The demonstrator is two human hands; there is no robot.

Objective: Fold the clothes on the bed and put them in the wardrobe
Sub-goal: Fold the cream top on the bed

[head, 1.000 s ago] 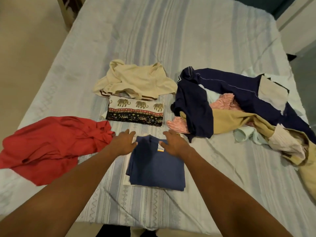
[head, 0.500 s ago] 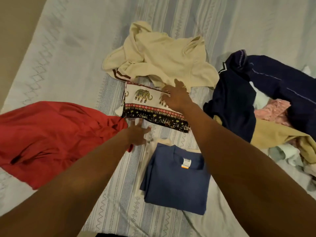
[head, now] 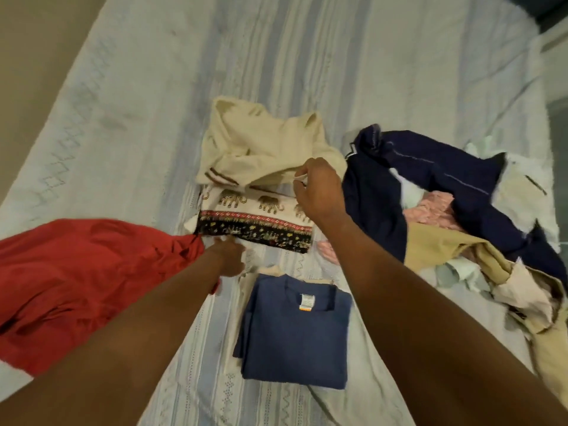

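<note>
A pale striped bed (head: 338, 72) held the clothes. The right hand (head: 319, 190) pinched the near edge of the cream top (head: 270, 149), which lay ahead of the grip. The left hand (head: 229, 255) reached the near left corner of the elephant cloth (head: 255, 219); whether it gripped could not be told. A folded blue shirt (head: 295, 330) lay nearest, between a red garment (head: 76, 281) and a loose pile (head: 455, 204).

A folded blue shirt (head: 295, 330) is lying flat on the bed (head: 138, 118), label showing. Beyond the shirt a folded elephant-print cloth (head: 255, 221) is sitting, then a crumpled cream top (head: 264, 149). Left of the shirt a red garment (head: 76, 281) is sprawling, and right of it a tangled navy-and-tan heap (head: 445, 195).
</note>
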